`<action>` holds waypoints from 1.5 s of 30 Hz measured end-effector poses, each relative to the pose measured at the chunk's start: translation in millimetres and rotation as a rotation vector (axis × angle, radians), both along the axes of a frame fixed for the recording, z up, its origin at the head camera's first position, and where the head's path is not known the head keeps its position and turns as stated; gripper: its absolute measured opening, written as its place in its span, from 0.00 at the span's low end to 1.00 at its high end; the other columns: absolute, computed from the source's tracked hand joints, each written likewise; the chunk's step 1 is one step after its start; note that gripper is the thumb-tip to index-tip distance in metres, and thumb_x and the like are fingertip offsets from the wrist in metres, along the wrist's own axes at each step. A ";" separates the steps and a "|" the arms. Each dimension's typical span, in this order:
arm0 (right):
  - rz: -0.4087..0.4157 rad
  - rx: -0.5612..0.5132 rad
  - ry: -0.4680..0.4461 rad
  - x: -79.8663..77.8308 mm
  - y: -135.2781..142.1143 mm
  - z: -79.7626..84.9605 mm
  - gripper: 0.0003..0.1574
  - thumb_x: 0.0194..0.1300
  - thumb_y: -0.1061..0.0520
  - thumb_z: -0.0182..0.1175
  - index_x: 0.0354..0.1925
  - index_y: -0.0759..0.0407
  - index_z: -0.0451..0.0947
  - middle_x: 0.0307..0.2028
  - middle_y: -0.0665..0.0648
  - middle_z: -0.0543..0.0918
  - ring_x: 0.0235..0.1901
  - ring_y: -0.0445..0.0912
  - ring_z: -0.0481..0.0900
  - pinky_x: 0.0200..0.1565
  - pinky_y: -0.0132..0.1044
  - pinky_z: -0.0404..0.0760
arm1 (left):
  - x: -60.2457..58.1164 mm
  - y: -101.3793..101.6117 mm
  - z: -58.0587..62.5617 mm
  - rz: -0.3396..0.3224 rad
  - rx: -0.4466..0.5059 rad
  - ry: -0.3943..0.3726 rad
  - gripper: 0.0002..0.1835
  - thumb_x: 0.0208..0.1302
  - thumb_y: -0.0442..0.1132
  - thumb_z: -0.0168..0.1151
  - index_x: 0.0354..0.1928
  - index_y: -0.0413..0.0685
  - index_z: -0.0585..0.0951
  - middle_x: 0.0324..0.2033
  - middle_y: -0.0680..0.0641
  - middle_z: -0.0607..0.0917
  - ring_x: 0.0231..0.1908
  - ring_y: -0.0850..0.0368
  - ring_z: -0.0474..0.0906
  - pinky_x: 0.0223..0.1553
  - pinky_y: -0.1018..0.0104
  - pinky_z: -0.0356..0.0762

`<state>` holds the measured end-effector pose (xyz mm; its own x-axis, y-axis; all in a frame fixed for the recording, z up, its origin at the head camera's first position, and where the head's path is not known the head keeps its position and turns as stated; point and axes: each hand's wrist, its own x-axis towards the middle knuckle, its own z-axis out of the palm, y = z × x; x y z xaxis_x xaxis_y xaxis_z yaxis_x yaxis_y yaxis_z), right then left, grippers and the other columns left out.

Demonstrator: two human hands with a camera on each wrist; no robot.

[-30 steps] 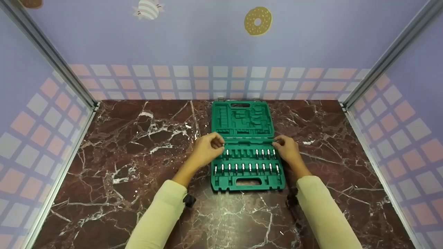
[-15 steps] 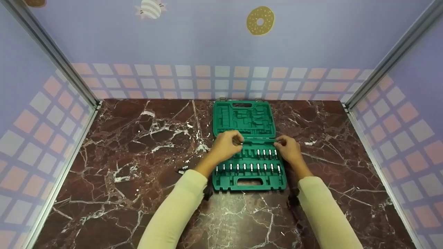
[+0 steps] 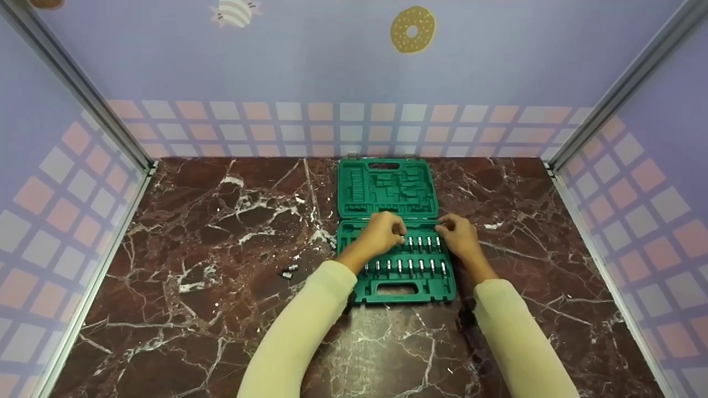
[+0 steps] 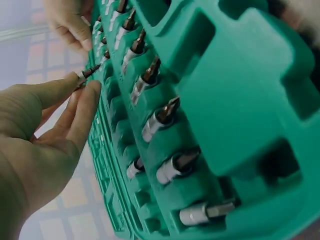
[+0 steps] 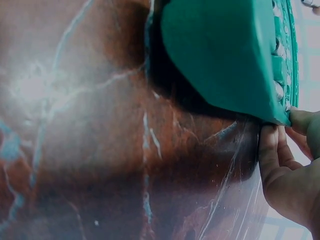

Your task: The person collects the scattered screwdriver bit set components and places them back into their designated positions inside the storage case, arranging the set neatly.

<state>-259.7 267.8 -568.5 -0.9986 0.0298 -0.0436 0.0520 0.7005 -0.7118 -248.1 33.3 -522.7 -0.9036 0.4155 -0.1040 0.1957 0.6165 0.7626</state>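
Observation:
A green plastic tool case (image 3: pixel 398 298) lies open on the table, its lid (image 3: pixel 387 190) folded back. Silver bit sockets with dark tips sit in two rows of slots; in the left wrist view one bit socket (image 4: pixel 170 167) is in the front row. My left hand (image 3: pixel 379 237) is over the back row, pinching a bit socket (image 4: pixel 86 75) between thumb and fingertips. Several slots of that row are bare. My right hand (image 3: pixel 460 239) grips the case's right edge near the hinge, thumb on top and fingers (image 5: pixel 269 150) against the side.
Two loose bit sockets (image 3: pixel 289 271) lie on the dark red marbled table (image 3: pixel 210 309), left of the case. Purple panels with a checked border (image 3: pixel 354 132) stand behind and at both sides.
My left hand has moved right, from the case's left edge to the middle of the back row. The loose bit sockets have come out from behind my forearm. My right hand stays put.

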 end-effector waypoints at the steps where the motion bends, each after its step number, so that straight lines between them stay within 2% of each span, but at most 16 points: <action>1: -0.001 0.001 0.001 -0.2 0.0 0.1 0.16 0.74 0.58 0.62 0.54 0.66 0.82 0.47 0.69 0.86 0.46 0.61 0.84 0.50 0.56 0.81 | 0.0 1.8 -0.8 0.000 -0.018 0.006 0.08 0.69 0.32 0.68 0.47 0.40 0.88 0.44 0.44 0.87 0.46 0.50 0.84 0.47 0.55 0.84; 7: -0.004 0.004 -0.005 -0.4 -0.2 0.1 0.16 0.74 0.57 0.62 0.55 0.65 0.82 0.47 0.69 0.86 0.46 0.62 0.83 0.50 0.56 0.81 | 1.1 9.6 -4.4 0.007 -0.130 0.036 0.07 0.72 0.35 0.65 0.47 0.44 0.88 0.47 0.46 0.88 0.48 0.52 0.84 0.47 0.57 0.85; 13: -0.007 -0.001 -0.016 -0.4 -0.3 0.8 0.17 0.75 0.58 0.60 0.57 0.65 0.81 0.50 0.71 0.85 0.48 0.62 0.83 0.51 0.57 0.81 | 2.2 14.4 -5.5 0.045 -0.212 0.066 0.03 0.69 0.37 0.69 0.41 0.48 0.89 0.45 0.49 0.87 0.46 0.53 0.84 0.45 0.59 0.85; 19: -0.015 -0.001 -0.008 -0.7 -0.3 -0.1 0.16 0.75 0.58 0.61 0.56 0.65 0.81 0.48 0.70 0.86 0.47 0.62 0.83 0.50 0.57 0.81 | -2.4 17.2 -6.4 0.111 -0.211 0.057 0.09 0.64 0.36 0.74 0.44 0.44 0.85 0.49 0.47 0.83 0.51 0.52 0.80 0.50 0.57 0.83; 23: -0.011 0.000 0.000 -0.6 -0.1 -1.3 0.16 0.74 0.58 0.61 0.55 0.65 0.82 0.46 0.70 0.86 0.45 0.61 0.83 0.49 0.56 0.81 | -8.1 18.0 -8.2 0.151 -0.185 0.013 0.10 0.61 0.35 0.76 0.43 0.43 0.85 0.48 0.46 0.85 0.48 0.53 0.81 0.49 0.57 0.83; 25: -0.011 -0.003 0.002 -1.0 -0.6 -0.9 0.16 0.75 0.58 0.61 0.55 0.65 0.82 0.46 0.69 0.86 0.44 0.61 0.83 0.49 0.56 0.81 | -10.3 18.3 -8.2 0.182 -0.166 -0.010 0.09 0.59 0.34 0.77 0.39 0.43 0.85 0.45 0.47 0.86 0.43 0.55 0.80 0.45 0.58 0.82; 28: -0.009 -0.005 0.002 -0.9 -1.1 0.1 0.15 0.74 0.58 0.62 0.55 0.65 0.82 0.46 0.69 0.86 0.44 0.60 0.83 0.48 0.55 0.81 | -11.8 19.7 -8.3 0.224 -0.152 -0.009 0.11 0.58 0.32 0.77 0.27 0.46 0.81 0.34 0.50 0.83 0.33 0.58 0.74 0.36 0.61 0.78; 32: -0.004 -0.012 0.000 -0.8 -1.2 0.6 0.16 0.74 0.58 0.62 0.55 0.65 0.82 0.45 0.69 0.86 0.43 0.60 0.83 0.47 0.54 0.81 | -11.8 22.0 -8.1 0.263 -0.137 0.006 0.27 0.60 0.28 0.73 0.15 0.52 0.65 0.16 0.54 0.65 0.22 0.60 0.58 0.24 0.64 0.64; 35: -0.003 -0.018 -0.001 -1.2 -0.7 -0.1 0.16 0.74 0.58 0.62 0.55 0.65 0.82 0.45 0.69 0.86 0.43 0.60 0.83 0.47 0.54 0.81 | -10.2 22.6 -7.7 0.260 -0.141 0.030 0.31 0.61 0.26 0.68 0.14 0.53 0.58 0.15 0.54 0.55 0.20 0.59 0.50 0.22 0.63 0.55; 36: -0.003 -0.017 0.001 -1.5 -0.5 -0.5 0.16 0.74 0.58 0.61 0.55 0.65 0.82 0.46 0.69 0.86 0.43 0.60 0.83 0.47 0.54 0.81 | -9.5 22.7 -7.7 0.256 -0.147 0.048 0.29 0.62 0.26 0.68 0.14 0.53 0.59 0.15 0.54 0.57 0.20 0.59 0.51 0.22 0.63 0.56; 38: -0.005 -0.013 -0.001 -1.3 -0.2 -0.9 0.16 0.75 0.58 0.61 0.55 0.65 0.81 0.46 0.69 0.86 0.44 0.60 0.83 0.48 0.55 0.81 | -7.6 22.2 -8.7 0.254 -0.146 0.068 0.24 0.62 0.27 0.69 0.15 0.51 0.67 0.18 0.54 0.66 0.22 0.60 0.60 0.23 0.65 0.63; 41: -0.006 -0.006 -0.001 -0.6 0.0 -1.2 0.16 0.75 0.58 0.61 0.56 0.65 0.81 0.47 0.69 0.86 0.45 0.61 0.83 0.49 0.56 0.81 | -5.2 20.2 -11.3 0.259 -0.122 0.056 0.09 0.61 0.30 0.73 0.26 0.46 0.82 0.33 0.50 0.83 0.35 0.58 0.79 0.36 0.63 0.80; 43: -0.006 -0.003 -0.004 0.0 0.2 -1.4 0.16 0.75 0.58 0.61 0.56 0.65 0.81 0.47 0.69 0.86 0.45 0.61 0.83 0.49 0.56 0.80 | -3.8 18.4 -13.1 0.259 -0.085 0.030 0.04 0.61 0.32 0.75 0.35 0.43 0.86 0.43 0.47 0.86 0.45 0.53 0.83 0.45 0.58 0.84; 45: -0.009 -0.006 -0.006 0.4 0.3 -1.8 0.16 0.75 0.58 0.61 0.56 0.65 0.81 0.47 0.69 0.86 0.45 0.61 0.83 0.49 0.56 0.81 | -3.4 15.9 -14.5 0.244 -0.052 0.013 0.06 0.62 0.32 0.74 0.39 0.41 0.86 0.46 0.45 0.86 0.47 0.51 0.83 0.48 0.55 0.84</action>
<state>-259.4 268.0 -570.2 -0.9980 0.0383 -0.0501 0.0626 0.6960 -0.7153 -251.6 49.2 -537.2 -0.9780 0.1791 -0.1073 0.0457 0.6853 0.7268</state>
